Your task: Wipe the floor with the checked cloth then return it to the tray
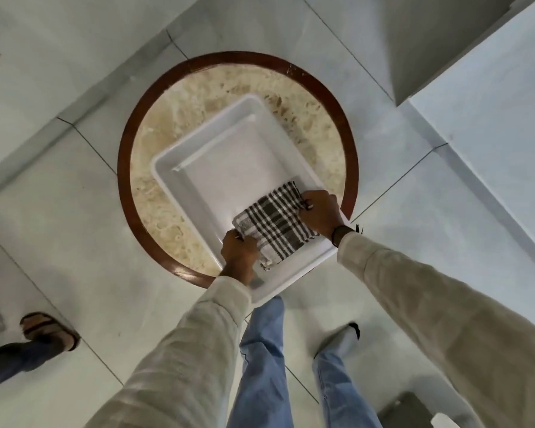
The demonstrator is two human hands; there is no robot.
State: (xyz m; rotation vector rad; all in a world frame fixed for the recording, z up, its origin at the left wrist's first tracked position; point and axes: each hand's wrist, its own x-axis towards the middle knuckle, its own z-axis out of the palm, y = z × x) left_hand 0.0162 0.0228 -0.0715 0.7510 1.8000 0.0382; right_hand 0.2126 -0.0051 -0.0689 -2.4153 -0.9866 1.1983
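Observation:
A folded black-and-white checked cloth [275,225] lies in the near right corner of a white plastic tray [198,149]. The tray rests on a round table [167,125] with a marbled top and a dark brown rim. My left hand [240,256] pinches the cloth's near left corner. My right hand [320,213] grips its far right edge. Both hands are over the tray, and the cloth looks flat on the tray's floor.
Pale grey floor tiles [74,242] surround the table. My legs in blue jeans [266,350] stand just below the tray. Another person's sandalled foot [48,330] is at the left. A white wall or cabinet [491,88] rises at the right, a dark object [408,409] lies bottom right.

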